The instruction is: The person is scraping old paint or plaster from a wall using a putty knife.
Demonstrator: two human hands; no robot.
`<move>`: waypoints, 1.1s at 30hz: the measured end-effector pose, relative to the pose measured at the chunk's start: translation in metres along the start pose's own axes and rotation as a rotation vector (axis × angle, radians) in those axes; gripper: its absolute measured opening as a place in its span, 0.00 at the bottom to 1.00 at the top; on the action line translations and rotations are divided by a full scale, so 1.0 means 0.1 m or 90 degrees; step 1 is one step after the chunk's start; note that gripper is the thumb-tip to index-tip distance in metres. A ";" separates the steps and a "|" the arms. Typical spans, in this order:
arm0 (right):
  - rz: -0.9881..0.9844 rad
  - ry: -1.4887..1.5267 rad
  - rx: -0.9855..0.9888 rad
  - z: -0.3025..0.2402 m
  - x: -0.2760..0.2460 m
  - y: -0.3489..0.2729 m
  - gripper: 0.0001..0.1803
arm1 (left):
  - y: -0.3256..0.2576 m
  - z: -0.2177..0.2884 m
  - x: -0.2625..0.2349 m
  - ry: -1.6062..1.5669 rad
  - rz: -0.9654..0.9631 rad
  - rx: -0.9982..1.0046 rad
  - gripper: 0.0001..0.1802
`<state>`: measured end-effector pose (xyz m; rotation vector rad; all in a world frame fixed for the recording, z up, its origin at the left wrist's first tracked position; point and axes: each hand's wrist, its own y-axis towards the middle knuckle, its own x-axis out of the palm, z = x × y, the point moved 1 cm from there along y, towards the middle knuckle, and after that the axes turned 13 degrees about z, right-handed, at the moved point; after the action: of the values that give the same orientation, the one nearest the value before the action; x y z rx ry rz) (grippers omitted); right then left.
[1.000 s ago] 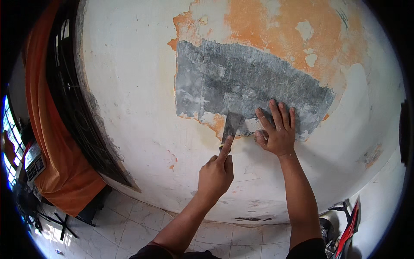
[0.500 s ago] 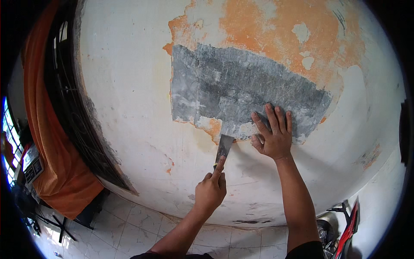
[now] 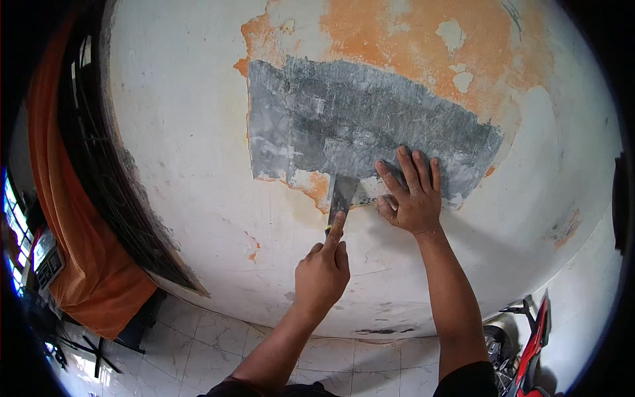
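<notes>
Here, a putty knife (image 3: 342,193) is held by the left hand (image 3: 321,274), whose grip is closed around the handle, with the index finger stretched along the blade. The blade is thin, dull grey and smudged, slightly widened toward its end; the handle is mostly hidden by the fist. The tool is pointed upward, its blade placed over the lower edge of a bare grey patch (image 3: 370,106) on the off-white wall (image 3: 185,165); how firmly it is pressed cannot be told. The patch is mottled and scratched, bordered by worn orange paint (image 3: 397,40) above and a ragged orange fringe at its lower-left edge. The right hand (image 3: 417,205) is laid over the patch's lower edge, right of the blade, its grip spread and nothing grasped.
</notes>
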<state>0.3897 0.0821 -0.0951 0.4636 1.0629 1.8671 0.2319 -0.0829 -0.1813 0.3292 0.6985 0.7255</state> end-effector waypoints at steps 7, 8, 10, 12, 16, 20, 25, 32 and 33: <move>0.009 -0.009 -0.008 0.01 0.01 0.01 0.32 | -0.23 -0.46 0.23 -0.045 0.054 0.048 0.33; 0.012 0.002 -0.006 -0.02 0.03 0.03 0.32 | -0.23 -0.53 0.23 -0.064 0.090 0.076 0.34; 0.006 0.010 -0.003 -0.02 0.02 0.01 0.32 | -0.05 -0.35 0.11 -0.089 0.102 0.091 0.34; 0.007 -0.011 -0.008 0.02 0.00 0.01 0.31 | 0.12 -0.17 0.03 -0.100 0.109 0.099 0.35; 0.018 -0.015 -0.015 0.01 0.00 -0.01 0.31 | -0.22 -0.46 0.21 -0.072 0.054 0.052 0.35; 0.011 0.011 0.014 -0.01 0.01 -0.01 0.30 | -0.28 -0.47 0.18 -0.092 0.032 0.028 0.36; 0.009 0.008 0.016 0.01 0.00 -0.04 0.31 | -0.29 -0.45 0.20 -0.072 0.074 0.063 0.36; 0.014 0.010 0.014 0.01 0.04 0.00 0.32 | -0.30 -0.68 0.34 -0.061 0.105 0.086 0.35; 0.013 0.015 0.014 0.00 0.04 -0.02 0.32 | -0.25 -0.60 0.28 -0.062 0.103 0.083 0.35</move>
<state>0.3888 0.0855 -0.0976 0.4671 1.0989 1.8849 0.2183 -0.0784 -0.2506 0.5417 0.6335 0.8139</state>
